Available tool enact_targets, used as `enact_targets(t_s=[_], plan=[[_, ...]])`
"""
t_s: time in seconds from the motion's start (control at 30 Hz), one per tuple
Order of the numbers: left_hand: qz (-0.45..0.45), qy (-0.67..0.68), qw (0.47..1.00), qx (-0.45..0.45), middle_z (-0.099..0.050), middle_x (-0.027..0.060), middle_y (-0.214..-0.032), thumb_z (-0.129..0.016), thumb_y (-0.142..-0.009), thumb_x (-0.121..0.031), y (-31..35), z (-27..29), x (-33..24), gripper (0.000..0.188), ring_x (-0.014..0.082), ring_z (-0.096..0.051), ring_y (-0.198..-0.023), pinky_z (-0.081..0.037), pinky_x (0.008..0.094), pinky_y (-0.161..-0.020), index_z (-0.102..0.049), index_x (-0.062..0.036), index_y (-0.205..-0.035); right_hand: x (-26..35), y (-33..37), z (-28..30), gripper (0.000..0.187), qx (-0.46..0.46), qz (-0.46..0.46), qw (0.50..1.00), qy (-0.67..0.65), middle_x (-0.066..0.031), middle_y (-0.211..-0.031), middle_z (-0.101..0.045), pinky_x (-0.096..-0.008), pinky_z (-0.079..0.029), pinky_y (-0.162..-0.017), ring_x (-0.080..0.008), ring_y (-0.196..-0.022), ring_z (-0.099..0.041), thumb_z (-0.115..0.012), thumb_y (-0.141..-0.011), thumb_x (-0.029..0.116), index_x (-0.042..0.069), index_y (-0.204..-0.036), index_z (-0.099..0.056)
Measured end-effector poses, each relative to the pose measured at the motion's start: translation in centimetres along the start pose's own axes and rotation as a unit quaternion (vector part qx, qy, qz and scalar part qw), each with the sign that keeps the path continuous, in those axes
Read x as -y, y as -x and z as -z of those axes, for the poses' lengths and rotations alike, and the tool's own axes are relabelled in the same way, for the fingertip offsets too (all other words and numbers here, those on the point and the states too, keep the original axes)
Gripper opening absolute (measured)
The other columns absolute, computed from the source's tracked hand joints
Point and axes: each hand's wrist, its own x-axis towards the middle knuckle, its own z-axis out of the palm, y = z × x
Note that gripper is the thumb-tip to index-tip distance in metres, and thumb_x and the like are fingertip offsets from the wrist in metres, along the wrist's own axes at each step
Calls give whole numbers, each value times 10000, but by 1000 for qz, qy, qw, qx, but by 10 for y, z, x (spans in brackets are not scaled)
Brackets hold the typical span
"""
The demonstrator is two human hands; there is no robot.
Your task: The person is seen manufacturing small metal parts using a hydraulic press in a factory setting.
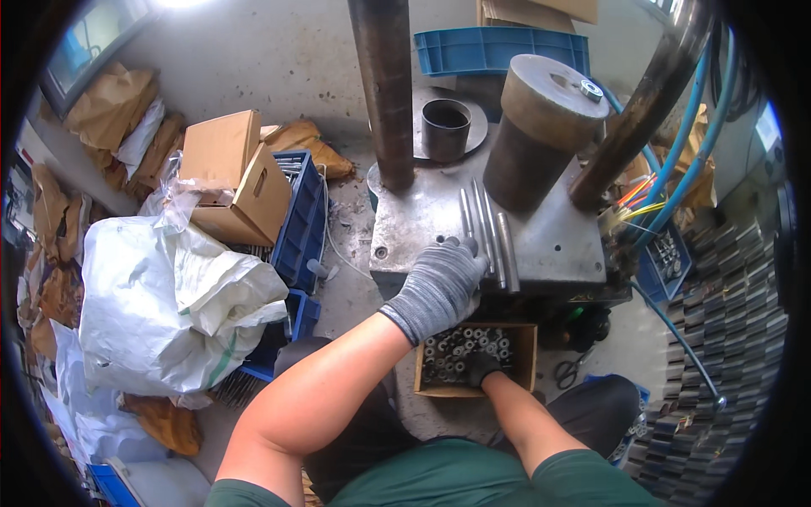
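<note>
My left hand [441,280], in a grey knit glove, reaches over the front edge of a thick steel plate [405,232]. Its fingers are curled together beside several slim steel rods [492,232] lying on the plate. One rod's near end meets the fingertips; what the fingers close on is hidden. Below the plate, my right hand [481,368], in a dark glove, reaches into an open cardboard box [525,359] of small ring-shaped metal parts [448,348] that look like nuts. Its fingers are out of sight among them.
A heavy steel cylinder [532,139] with a nut on top, a hollow round sleeve [445,128] and two posts stand on the plate. Left are a white woven sack [160,304], a cardboard carton [253,203] and blue crates. Scissors [568,372] and stacked metal pieces [726,338] are at right.
</note>
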Motion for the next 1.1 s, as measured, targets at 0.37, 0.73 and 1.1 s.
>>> enact_targets(t_s=[0.37, 0.73, 1.1], plan=[[-41, 31, 999, -1, -652, 195, -1115, -790, -776, -142, 2, -5, 4, 350, 393, -676, -1055, -581, 490, -908, -690, -16, -1087, -10, -3, -13, 422, 18, -15, 999, 28, -217, -1321, -710, -479, -537, -1068, -375, -1233, -689, -580, -982, 313, 102, -1324, -708], [-30, 5, 999, -9, -640, 187, -1197, -783, -792, -135, -12, -9, -3, 397, 376, -658, -1097, -566, 484, -946, -682, -31, -1161, -15, 2, 12, 553, 0, 58, 998, 31, -202, -1308, -724, -482, -528, -1065, -370, -1230, -688, -660, -916, 472, 118, -1335, -724], [-63, 6, 996, -55, -667, 176, -1111, -774, -801, -97, -9, -8, 9, 317, 395, -683, -1009, -580, 507, -882, -705, -50, -1107, 26, 194, 246, 300, -57, 239, 966, 82, -175, -1013, -725, -481, -582, -864, -384, -954, -718, -737, -898, 313, 91, -1100, -755]])
